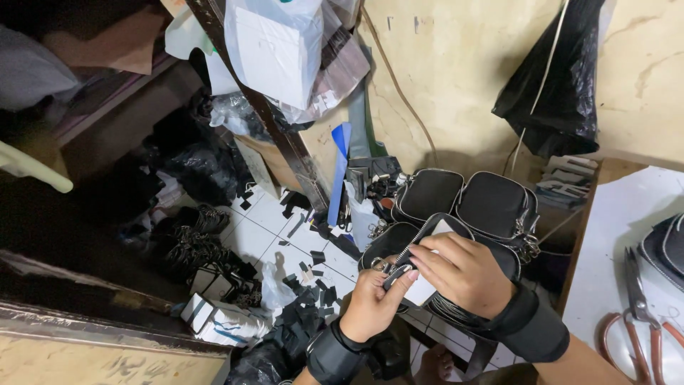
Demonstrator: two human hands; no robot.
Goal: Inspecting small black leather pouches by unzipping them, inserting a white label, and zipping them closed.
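Fingers (436, 251) of our right hand (463, 274) press a white card (422, 289) into the open pouch (456, 239), left hand (374, 303) apparently pinching the zipper (393, 274) just beside; next we seat the card gently.

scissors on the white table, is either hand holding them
No, the scissors lie untouched on the white table while the left hand and right hand work the black pouch.

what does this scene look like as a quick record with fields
left hand: pinches the zip end of the open black pouch
right hand: presses a white card into the pouch mouth
grip: both hands closed on the pouch, black wrist cuffs on both
behind: two more black pouches, zipped
floor: white tiles with black scraps
right side: scissors with reddish handles on a white table
wall: black plastic bag hanging
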